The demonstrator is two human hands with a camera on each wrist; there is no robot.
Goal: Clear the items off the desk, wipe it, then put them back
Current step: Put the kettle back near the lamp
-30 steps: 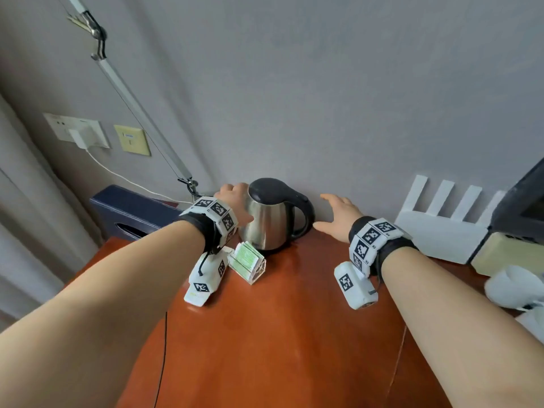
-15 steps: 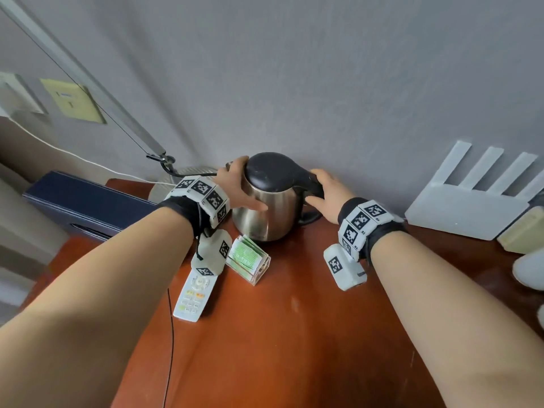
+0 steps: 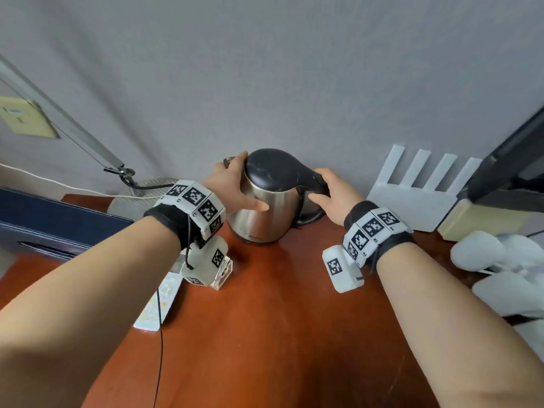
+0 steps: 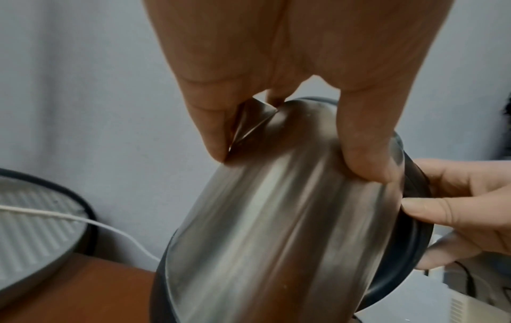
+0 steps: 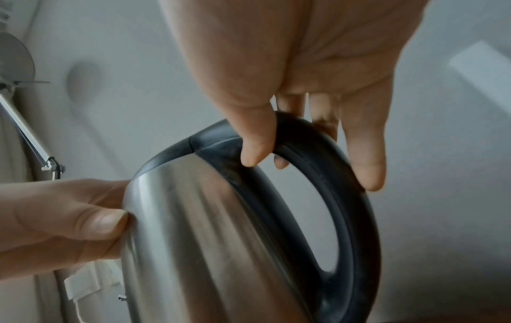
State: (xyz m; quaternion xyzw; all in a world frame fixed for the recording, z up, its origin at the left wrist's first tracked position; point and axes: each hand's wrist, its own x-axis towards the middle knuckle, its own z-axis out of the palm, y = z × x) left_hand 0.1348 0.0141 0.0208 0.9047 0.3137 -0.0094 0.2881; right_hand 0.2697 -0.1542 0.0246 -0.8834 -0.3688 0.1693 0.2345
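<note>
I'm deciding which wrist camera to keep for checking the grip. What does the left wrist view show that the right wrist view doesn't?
Only the left wrist view shows the left hand wrapped round the spout, plus the round ribbed base.

Only the right wrist view shows the right hand curled over the black handle.

Both show the steel kettle held by both hands.

Camera arrangement: one head view and two wrist views, all referenced to the kettle (image 3: 266,198).

The kettle is viewed by the head camera from above and in front, at arm's length, facing the wall behind it. It is viewed by the left wrist camera at very close range from its spout side, along the left hand (image 4: 279,72). It is viewed by the right wrist camera equally closely from its handle side, along the right hand (image 5: 306,72). The kettle body and both hands are shared by all views.
</note>
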